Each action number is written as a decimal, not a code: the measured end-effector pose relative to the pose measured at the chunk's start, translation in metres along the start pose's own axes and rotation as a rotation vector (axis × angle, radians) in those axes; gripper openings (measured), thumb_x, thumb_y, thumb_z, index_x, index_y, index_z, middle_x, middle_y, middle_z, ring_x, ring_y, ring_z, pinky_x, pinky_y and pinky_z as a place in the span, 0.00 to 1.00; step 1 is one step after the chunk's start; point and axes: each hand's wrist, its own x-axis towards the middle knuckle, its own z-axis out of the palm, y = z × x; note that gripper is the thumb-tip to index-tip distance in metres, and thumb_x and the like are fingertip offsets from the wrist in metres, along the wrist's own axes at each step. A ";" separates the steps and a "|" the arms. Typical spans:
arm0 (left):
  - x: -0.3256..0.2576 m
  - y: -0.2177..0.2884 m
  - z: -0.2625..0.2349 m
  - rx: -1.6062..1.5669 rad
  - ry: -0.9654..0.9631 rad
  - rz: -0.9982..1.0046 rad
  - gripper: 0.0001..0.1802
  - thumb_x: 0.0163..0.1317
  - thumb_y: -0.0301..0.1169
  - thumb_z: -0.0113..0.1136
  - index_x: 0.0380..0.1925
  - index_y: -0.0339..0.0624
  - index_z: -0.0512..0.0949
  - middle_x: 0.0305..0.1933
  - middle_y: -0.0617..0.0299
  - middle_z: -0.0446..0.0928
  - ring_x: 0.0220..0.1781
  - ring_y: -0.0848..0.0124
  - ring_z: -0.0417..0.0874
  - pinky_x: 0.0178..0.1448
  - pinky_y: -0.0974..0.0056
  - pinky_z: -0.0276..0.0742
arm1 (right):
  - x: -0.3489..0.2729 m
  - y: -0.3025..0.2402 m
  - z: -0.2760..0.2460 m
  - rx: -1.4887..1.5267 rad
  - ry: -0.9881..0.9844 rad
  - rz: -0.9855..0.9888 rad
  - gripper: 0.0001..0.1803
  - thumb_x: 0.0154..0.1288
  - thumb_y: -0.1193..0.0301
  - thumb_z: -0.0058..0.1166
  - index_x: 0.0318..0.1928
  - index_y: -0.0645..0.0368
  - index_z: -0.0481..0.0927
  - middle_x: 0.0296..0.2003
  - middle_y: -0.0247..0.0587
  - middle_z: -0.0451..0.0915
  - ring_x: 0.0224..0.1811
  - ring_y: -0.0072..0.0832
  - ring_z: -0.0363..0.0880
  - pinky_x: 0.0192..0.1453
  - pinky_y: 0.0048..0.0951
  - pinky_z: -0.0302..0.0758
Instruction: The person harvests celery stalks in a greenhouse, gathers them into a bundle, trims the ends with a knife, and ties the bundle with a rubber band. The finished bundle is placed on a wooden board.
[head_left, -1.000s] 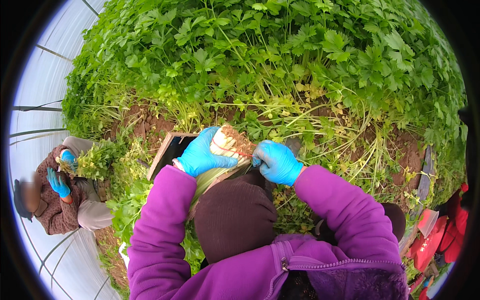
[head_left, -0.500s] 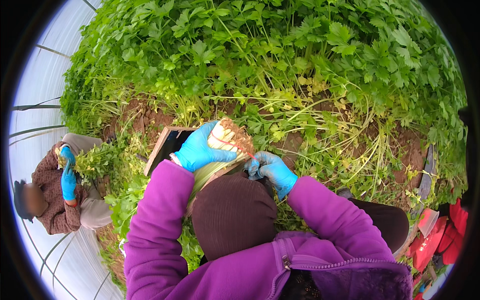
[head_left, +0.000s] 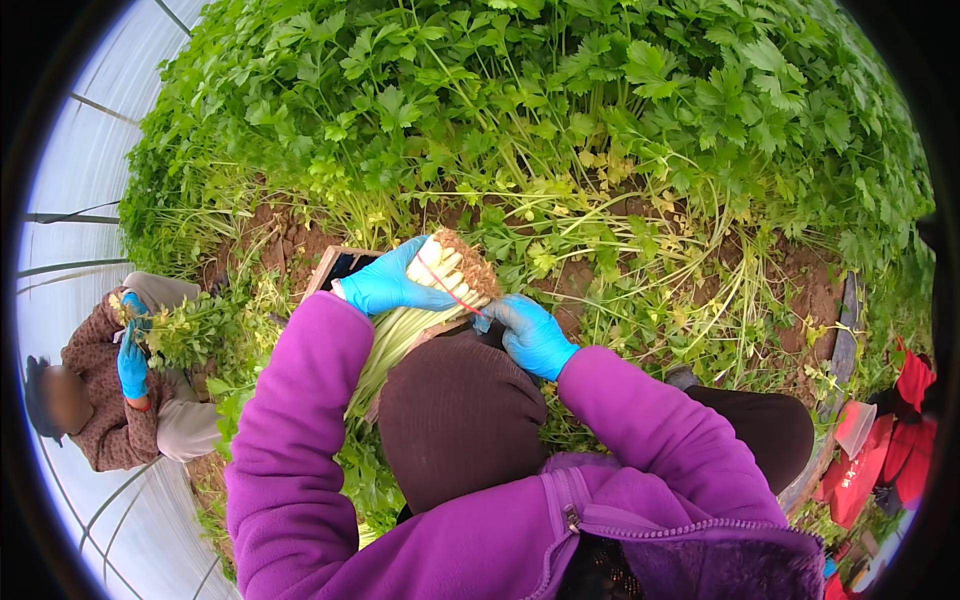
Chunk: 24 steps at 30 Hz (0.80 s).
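A thick bunch of celery (head_left: 400,336) lies across my lap, its pale stalks slanting down to the lower left and its brown, rooty base (head_left: 466,262) pointing up and right. Near that base my left hand (head_left: 388,284), in a blue glove, is closed round the stalks. A thin red tie (head_left: 447,289) crosses the pale stalk ends. At the right side of the bunch, my gloved right hand (head_left: 535,335) pinches the tie's end between fingers and thumb. My dark knee partly hides the lower stalks.
A wooden-edged box (head_left: 333,264) is behind my left hand. Tall leafy celery (head_left: 540,90) grows ahead, with fallen stalks (head_left: 690,290) on the soil. A co-worker (head_left: 115,400) in blue gloves handles greens at the left. Red bags (head_left: 865,465) lie at the lower right.
Both my hands have shifted slightly left and up. My right hand has turned, its back now more in view, still at the end of the tie. The co-worker's hands have moved a little.
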 end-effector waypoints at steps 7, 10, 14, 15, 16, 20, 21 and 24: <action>0.002 -0.003 -0.005 0.002 0.080 -0.015 0.51 0.40 0.25 0.78 0.65 0.34 0.58 0.61 0.57 0.71 0.61 0.69 0.72 0.66 0.63 0.69 | 0.017 0.043 0.029 0.014 0.059 0.074 0.23 0.44 0.88 0.41 0.41 0.57 0.79 0.40 0.47 0.77 0.46 0.47 0.74 0.52 0.42 0.71; 0.006 -0.007 -0.009 0.002 0.075 -0.013 0.51 0.40 0.25 0.77 0.65 0.34 0.58 0.60 0.57 0.71 0.61 0.69 0.73 0.66 0.63 0.69 | 0.026 0.048 0.031 0.052 0.142 0.075 0.24 0.46 0.87 0.44 0.46 0.60 0.78 0.44 0.50 0.76 0.47 0.48 0.73 0.54 0.41 0.71; 0.009 -0.011 -0.012 -0.023 0.085 -0.035 0.47 0.41 0.25 0.76 0.63 0.33 0.61 0.58 0.57 0.73 0.58 0.70 0.74 0.63 0.63 0.71 | 0.032 0.042 0.023 0.080 0.102 0.180 0.15 0.51 0.87 0.49 0.41 0.62 0.77 0.46 0.51 0.75 0.50 0.43 0.75 0.59 0.34 0.70; 0.009 -0.011 -0.011 -0.016 0.095 -0.039 0.46 0.42 0.26 0.76 0.62 0.33 0.62 0.57 0.57 0.74 0.57 0.70 0.75 0.63 0.63 0.71 | 0.034 0.040 0.022 0.126 0.127 0.181 0.08 0.52 0.86 0.50 0.32 0.63 0.75 0.43 0.52 0.75 0.48 0.40 0.77 0.61 0.33 0.69; 0.009 -0.011 -0.010 -0.019 0.106 -0.043 0.44 0.42 0.26 0.76 0.61 0.32 0.63 0.56 0.57 0.74 0.56 0.70 0.76 0.62 0.64 0.72 | 0.033 0.037 0.021 0.166 0.135 0.143 0.06 0.53 0.86 0.50 0.29 0.64 0.75 0.42 0.52 0.75 0.47 0.38 0.78 0.63 0.32 0.67; 0.007 -0.014 -0.002 0.001 0.195 0.005 0.40 0.43 0.26 0.75 0.57 0.30 0.65 0.54 0.57 0.75 0.53 0.70 0.77 0.57 0.65 0.75 | 0.031 0.030 0.017 0.396 0.118 0.400 0.11 0.55 0.85 0.49 0.37 0.65 0.80 0.47 0.48 0.78 0.52 0.33 0.77 0.67 0.30 0.65; 0.006 -0.014 -0.001 0.040 0.231 0.024 0.39 0.43 0.26 0.75 0.56 0.30 0.66 0.53 0.57 0.75 0.53 0.70 0.78 0.57 0.65 0.76 | 0.031 0.028 0.013 0.494 0.207 0.425 0.15 0.54 0.86 0.48 0.42 0.65 0.81 0.50 0.46 0.78 0.54 0.32 0.77 0.66 0.29 0.66; 0.001 -0.016 0.000 0.110 0.311 0.122 0.44 0.43 0.26 0.76 0.60 0.31 0.64 0.58 0.54 0.73 0.58 0.69 0.74 0.62 0.64 0.72 | 0.031 0.029 -0.015 0.793 0.388 0.452 0.19 0.57 0.88 0.42 0.48 0.69 0.80 0.49 0.42 0.81 0.54 0.30 0.77 0.62 0.28 0.71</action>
